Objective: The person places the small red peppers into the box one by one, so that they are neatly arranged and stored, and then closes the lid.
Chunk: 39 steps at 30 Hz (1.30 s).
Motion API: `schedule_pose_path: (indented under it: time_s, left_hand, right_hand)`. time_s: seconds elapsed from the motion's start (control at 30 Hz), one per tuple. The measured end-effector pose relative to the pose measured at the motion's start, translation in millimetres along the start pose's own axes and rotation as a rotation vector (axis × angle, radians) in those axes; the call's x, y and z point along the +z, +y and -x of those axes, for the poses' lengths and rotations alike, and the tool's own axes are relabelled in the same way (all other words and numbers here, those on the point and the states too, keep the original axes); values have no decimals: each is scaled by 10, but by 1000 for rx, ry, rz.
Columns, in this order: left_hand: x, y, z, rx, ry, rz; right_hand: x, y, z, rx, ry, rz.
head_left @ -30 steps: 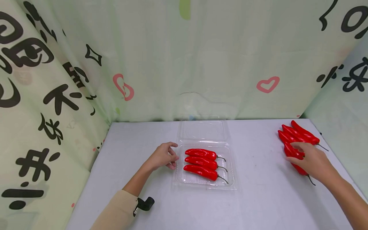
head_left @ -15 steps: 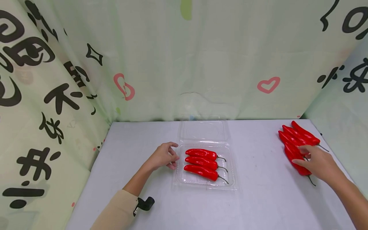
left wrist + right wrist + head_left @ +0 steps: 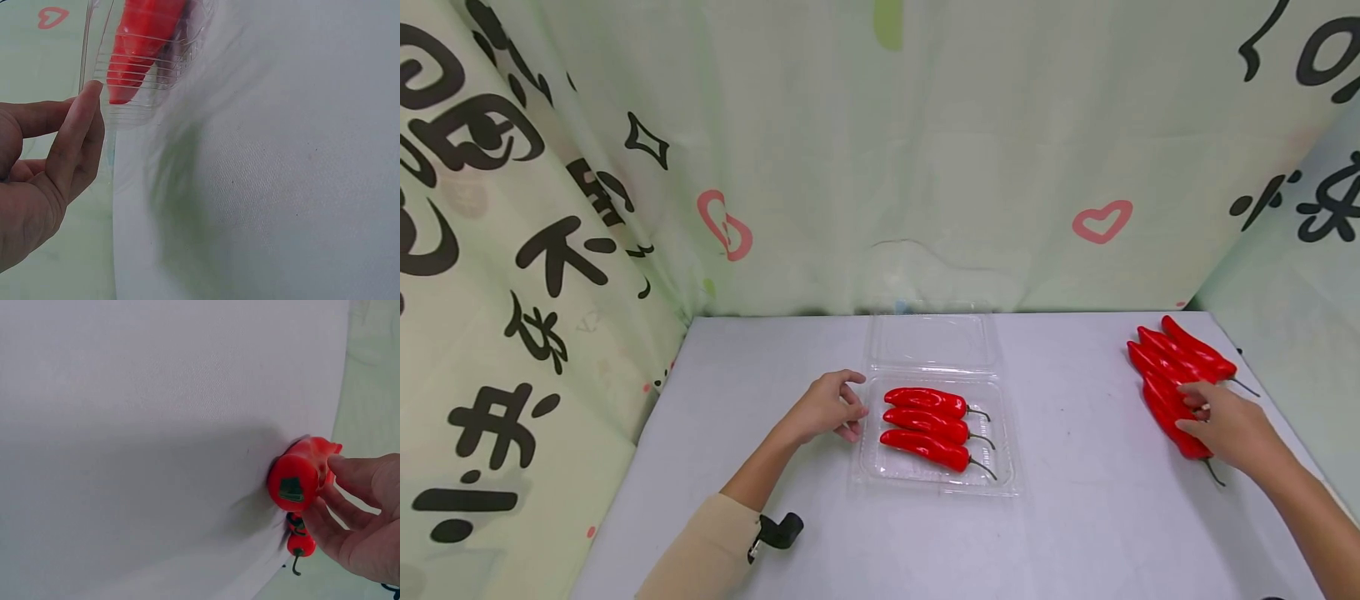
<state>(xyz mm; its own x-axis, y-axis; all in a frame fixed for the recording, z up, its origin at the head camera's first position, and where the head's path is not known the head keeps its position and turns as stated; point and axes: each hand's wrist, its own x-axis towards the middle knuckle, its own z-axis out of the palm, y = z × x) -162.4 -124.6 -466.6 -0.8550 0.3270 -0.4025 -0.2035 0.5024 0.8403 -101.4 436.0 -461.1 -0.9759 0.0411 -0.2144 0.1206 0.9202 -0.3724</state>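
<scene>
Since a second ago, the right hand (image 3: pixel 1234 427) has shifted toward the stem end of the nearest loose pepper (image 3: pixel 1163 414) on the counter (image 3: pixel 1082 517); whether its fingers grasp anything cannot be told. The left hand (image 3: pixel 827 407), fingers relaxed, is at the edge of the clear box (image 3: pixel 910 479) holding three peppers (image 3: pixel 927 424).

Seven peppers (image 3: pixel 927 424) show: three in one box (image 3: pixel 898 473), four on one counter (image 3: pixel 1075 517). There are two hands (image 3: pixel 829 407) and two pink hearts (image 3: pixel 1102 212).
</scene>
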Motion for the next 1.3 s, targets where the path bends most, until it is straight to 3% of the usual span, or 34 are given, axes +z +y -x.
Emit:
schedule_pose_path:
  time_s: [0.67, 1.3]
  left_hand:
    - [2, -14, -4, 13, 1, 8]
    - [10, -20, -29, 1, 4, -10]
  right_hand:
    - [70, 7, -10, -7, 37, -21]
    - [91, -9, -50, 60, -71, -16]
